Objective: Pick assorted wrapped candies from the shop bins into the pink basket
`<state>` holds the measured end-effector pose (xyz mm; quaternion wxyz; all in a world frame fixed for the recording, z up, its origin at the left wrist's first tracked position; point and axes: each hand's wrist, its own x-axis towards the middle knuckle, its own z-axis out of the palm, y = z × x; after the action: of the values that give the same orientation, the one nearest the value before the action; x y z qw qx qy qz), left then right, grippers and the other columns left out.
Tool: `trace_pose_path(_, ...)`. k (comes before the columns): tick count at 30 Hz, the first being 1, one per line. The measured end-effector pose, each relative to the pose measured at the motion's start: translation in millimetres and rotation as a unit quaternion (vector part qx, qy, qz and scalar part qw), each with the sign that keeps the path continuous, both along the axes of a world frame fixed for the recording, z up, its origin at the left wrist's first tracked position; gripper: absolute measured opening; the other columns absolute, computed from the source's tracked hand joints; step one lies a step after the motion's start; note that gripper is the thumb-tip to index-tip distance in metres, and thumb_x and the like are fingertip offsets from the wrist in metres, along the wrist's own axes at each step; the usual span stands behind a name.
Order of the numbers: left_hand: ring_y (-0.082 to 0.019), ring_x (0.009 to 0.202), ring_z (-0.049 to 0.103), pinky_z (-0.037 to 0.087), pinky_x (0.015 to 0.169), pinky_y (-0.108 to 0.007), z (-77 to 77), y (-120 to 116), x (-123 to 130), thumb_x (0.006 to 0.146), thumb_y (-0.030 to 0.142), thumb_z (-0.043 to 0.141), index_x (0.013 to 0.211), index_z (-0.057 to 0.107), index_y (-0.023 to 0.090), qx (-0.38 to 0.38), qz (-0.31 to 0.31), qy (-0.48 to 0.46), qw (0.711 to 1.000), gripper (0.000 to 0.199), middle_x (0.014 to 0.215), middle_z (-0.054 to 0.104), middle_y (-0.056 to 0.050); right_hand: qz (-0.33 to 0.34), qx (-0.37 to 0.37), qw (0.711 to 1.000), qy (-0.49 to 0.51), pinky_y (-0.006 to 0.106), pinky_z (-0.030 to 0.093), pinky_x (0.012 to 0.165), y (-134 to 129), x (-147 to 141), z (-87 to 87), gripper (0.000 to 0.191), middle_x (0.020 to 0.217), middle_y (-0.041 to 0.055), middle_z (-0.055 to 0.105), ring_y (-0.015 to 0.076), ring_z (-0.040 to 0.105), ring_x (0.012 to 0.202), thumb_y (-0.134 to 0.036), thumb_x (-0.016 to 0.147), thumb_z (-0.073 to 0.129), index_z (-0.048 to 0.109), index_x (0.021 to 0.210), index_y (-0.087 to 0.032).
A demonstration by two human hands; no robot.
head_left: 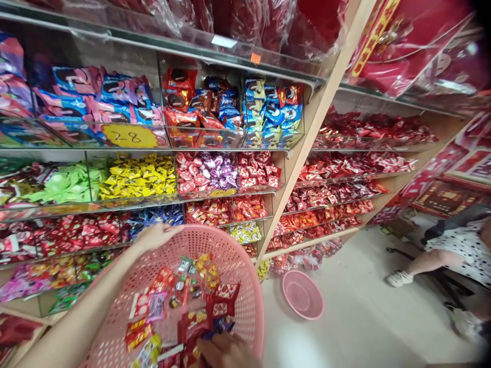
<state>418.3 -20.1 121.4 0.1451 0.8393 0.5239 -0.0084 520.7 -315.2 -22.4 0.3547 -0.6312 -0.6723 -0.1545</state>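
Observation:
My left hand is closed on the far rim of a pink perforated plastic basket, with the forearm running along its left side. Mixed wrapped candies lie in the basket: red packets, a lilac one, a red and yellow one and several small clear ones. At the bottom edge, my right hand is inside the basket over the candies, its fingers curled down beside a dark blue wrapper. Its fingertips are partly hidden, so what they grip cannot be made out.
Shelves with clear dividers hold sorted candies, including yellow ones and green ones. A yellow tag reads 28. A wooden upright parts two shelf sections. A pink basin stands on the floor; a seated person is at right.

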Motion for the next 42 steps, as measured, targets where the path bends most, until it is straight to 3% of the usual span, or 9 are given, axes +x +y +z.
trace_pose_path(5, -0.028, 0.081, 0.065, 0.041, 0.069, -0.030, 8.8, -7, 27, 0.076, 0.077, 0.028, 0.068, 0.062, 0.023, 0.028, -0.043, -0.006, 0.999, 0.065, 0.077, 0.069, -0.007, 0.104, -0.077, 0.975, 0.178, 0.021, 0.052, 0.059, -34, 25, 59.2, 0.019, 0.077, 0.0013, 0.069, 0.0143, 0.066, 0.069, -0.026, 0.092, 0.049, 0.062, 0.106, -0.024)
trace_pose_path(8, -0.029, 0.078, 0.064, 0.039, 0.067, -0.031, 13.6, -11, 38, 0.075, 0.081, 0.025, 0.068, 0.061, 0.023, 0.035, -0.054, -0.008, 0.998, 0.069, 0.075, 0.068, -0.008, 0.067, -0.042, 0.954, 0.289, 0.020, 0.053, 0.064, -54, 43, 80.4, 0.023, 0.080, 0.0019, 0.068, 0.0126, 0.065, 0.073, -0.016, 0.090, 0.051, 0.061, 0.110, -0.024)
trace_pose_path(13, -0.029, 0.079, 0.063, 0.037, 0.067, -0.031, 18.9, -15, 54, 0.074, 0.084, 0.023, 0.070, 0.063, 0.024, 0.030, -0.074, -0.010, 0.997, 0.072, 0.079, 0.068, -0.009, -0.109, 0.015, 0.936, 0.336, 0.020, 0.053, 0.061, -77, 63, 83.9, 0.016, 0.083, 0.0016, 0.070, 0.0122, 0.066, 0.067, -0.020, 0.088, 0.057, 0.067, 0.100, -0.024)
trace_pose_path(17, -0.029, 0.080, 0.062, 0.037, 0.068, -0.031, 20.1, -17, 65, 0.074, 0.084, 0.023, 0.077, 0.066, 0.024, 0.026, -0.087, -0.008, 0.996, 0.074, 0.081, 0.068, -0.009, -0.161, 0.021, 0.928, 0.335, 0.020, 0.052, 0.061, -85, 68, 85.7, 0.014, 0.078, 0.0003, 0.070, 0.0119, 0.066, 0.064, -0.023, 0.088, 0.057, 0.068, 0.098, -0.023)
trace_pose_path(21, -0.029, 0.083, 0.063, 0.037, 0.069, -0.032, 20.1, -19, 76, 0.074, 0.084, 0.020, 0.084, 0.070, 0.022, 0.027, -0.112, -0.010, 0.993, 0.080, 0.084, 0.068, -0.011, -0.153, 0.014, 0.943, 0.295, 0.024, 0.051, 0.058, -84, 68, 90.0, 0.016, 0.076, 0.0014, 0.067, 0.0131, 0.061, 0.063, -0.021, 0.088, 0.056, 0.067, 0.100, -0.022)
trace_pose_path(24, -0.030, 0.086, 0.063, 0.037, 0.070, -0.033, 18.1, -20, 84, 0.075, 0.083, 0.024, 0.087, 0.071, 0.022, 0.030, -0.119, -0.015, 0.992, 0.078, 0.087, 0.069, -0.011, -0.100, -0.026, 0.965, 0.240, 0.029, 0.051, 0.062, -78, 68, 90.3, 0.020, 0.079, 0.0027, 0.067, 0.0160, 0.061, 0.070, -0.018, 0.088, 0.056, 0.065, 0.105, -0.024)
trace_pose_path(28, -0.026, 0.076, 0.064, 0.039, 0.066, -0.031, 9.3, -18, 86, 0.075, 0.083, 0.026, 0.075, 0.070, 0.021, 0.029, -0.118, -0.031, 0.992, 0.076, 0.078, 0.069, -0.009, -0.026, -0.073, 0.976, 0.203, 0.031, 0.052, 0.068, -69, 66, 85.9, 0.026, 0.086, 0.0033, 0.069, 0.0177, 0.063, 0.078, -0.016, 0.088, 0.055, 0.062, 0.110, -0.026)
trace_pose_path(34, -0.028, 0.079, 0.065, 0.043, 0.070, -0.033, -9.3, -1, 41, 0.075, 0.081, 0.027, 0.073, 0.068, 0.020, 0.008, -0.062, -0.033, 0.997, 0.073, 0.078, 0.070, -0.010, -0.001, -0.045, 0.965, 0.257, 0.028, 0.052, 0.068, -47, 63, 83.6, 0.027, 0.087, 0.0024, 0.068, 0.0167, 0.063, 0.079, -0.014, 0.089, 0.053, 0.062, 0.110, -0.028)
trace_pose_path(42, -0.029, 0.083, 0.066, 0.045, 0.073, -0.033, -14.7, 11, -75, 0.073, 0.082, 0.028, 0.077, 0.069, 0.023, -0.020, 0.088, -0.015, 0.996, 0.071, 0.078, 0.071, -0.005, 0.013, -0.040, 0.965, 0.260, 0.030, 0.053, 0.068, 14, 66, 97.3, 0.021, 0.089, 0.0056, 0.068, 0.0184, 0.063, 0.082, -0.021, 0.090, 0.052, 0.064, 0.107, -0.024)
